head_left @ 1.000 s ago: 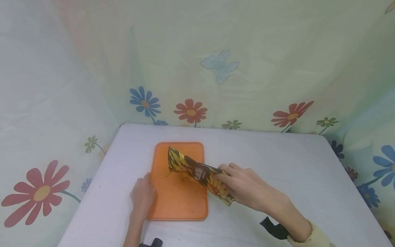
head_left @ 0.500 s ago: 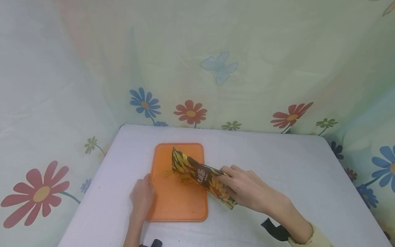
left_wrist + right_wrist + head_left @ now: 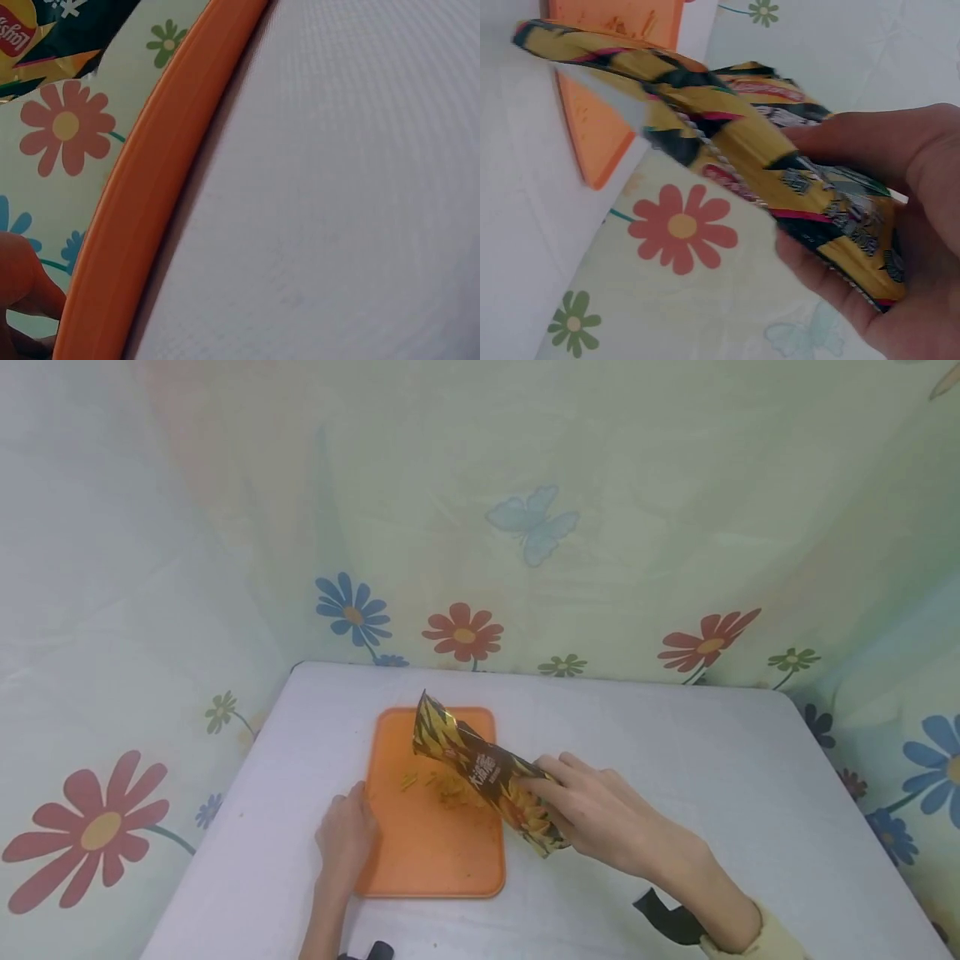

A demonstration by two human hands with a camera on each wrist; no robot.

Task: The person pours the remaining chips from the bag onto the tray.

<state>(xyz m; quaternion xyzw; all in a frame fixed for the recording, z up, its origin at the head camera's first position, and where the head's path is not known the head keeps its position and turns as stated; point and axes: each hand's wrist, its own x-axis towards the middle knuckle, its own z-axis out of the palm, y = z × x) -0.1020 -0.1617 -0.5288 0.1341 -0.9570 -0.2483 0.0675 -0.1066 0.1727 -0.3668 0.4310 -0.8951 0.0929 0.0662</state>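
My right hand (image 3: pixel 600 814) grips a gold and dark chip bag (image 3: pixel 487 772) by its lower end, with fingers and thumb on both sides of it in the right wrist view. The bag slants over an orange tray (image 3: pixel 427 860), its mouth end up and to the left. Yellow chip sticks (image 3: pixel 456 789) lie in a small heap on the tray, partly hidden by the bag. At the tray's left edge my left hand (image 3: pixel 348 831) holds the rim; in the left wrist view, curled fingers (image 3: pixel 26 281) meet the orange rim (image 3: pixel 150 195).
A white cloth-covered table (image 3: pixel 675 752) surrounds the tray. Behind it hangs a flowered curtain (image 3: pixel 600 593). A black strap (image 3: pixel 670 918) hangs by the right wrist, and a dark piece (image 3: pixel 381 951) shows near the left one.
The bag's mouth end has swung slightly right, then risen, clear of more of the chip sticks. More chip sticks show on the tray. My left hand has stayed at the tray's edge.
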